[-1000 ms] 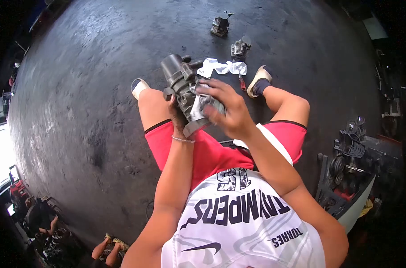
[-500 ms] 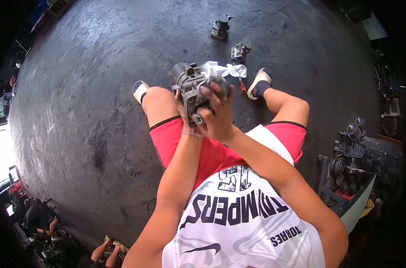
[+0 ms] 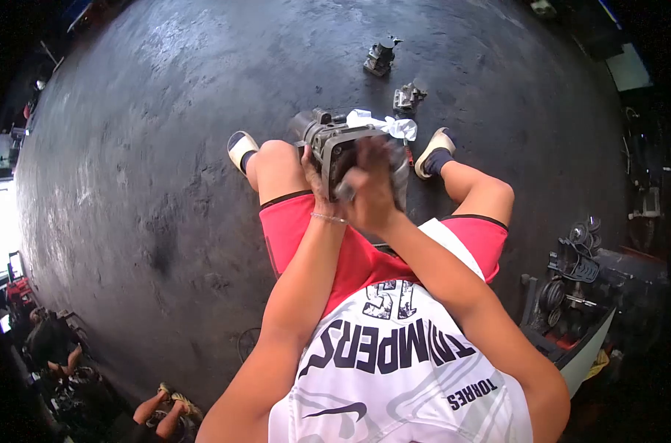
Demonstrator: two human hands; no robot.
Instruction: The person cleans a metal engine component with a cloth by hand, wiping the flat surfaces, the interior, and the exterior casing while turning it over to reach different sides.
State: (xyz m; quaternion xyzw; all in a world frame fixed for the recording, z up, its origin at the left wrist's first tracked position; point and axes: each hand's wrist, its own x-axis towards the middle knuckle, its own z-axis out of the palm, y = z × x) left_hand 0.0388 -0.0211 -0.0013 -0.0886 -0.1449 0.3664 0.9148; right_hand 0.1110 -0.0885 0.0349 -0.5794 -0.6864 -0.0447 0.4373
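Note:
A grey metal engine part [image 3: 317, 131] with a cylindrical end and a flat, open-faced flange is held up between my knees. My left hand [image 3: 317, 179] grips it from the near left side, fingers wrapped round its body. My right hand [image 3: 371, 188] is at the open flange face, curled and smeared by motion, with a crumpled grey rag [image 3: 402, 177] bunched in and beside it. Beyond the part lies a white knotted cloth [image 3: 394, 128] on the floor, with a red-handled tool [image 3: 410, 155] near it.
Two more metal parts stand on the dark floor ahead, a nearer one [image 3: 408, 98] and a farther one [image 3: 380, 57]. A bin of metal parts [image 3: 572, 295] is at the right. Another person [image 3: 51, 343] sits at the lower left.
The metal part has turned so its flange face shows more. My right hand has moved down and right across that face with the rag. The view has shifted slightly.

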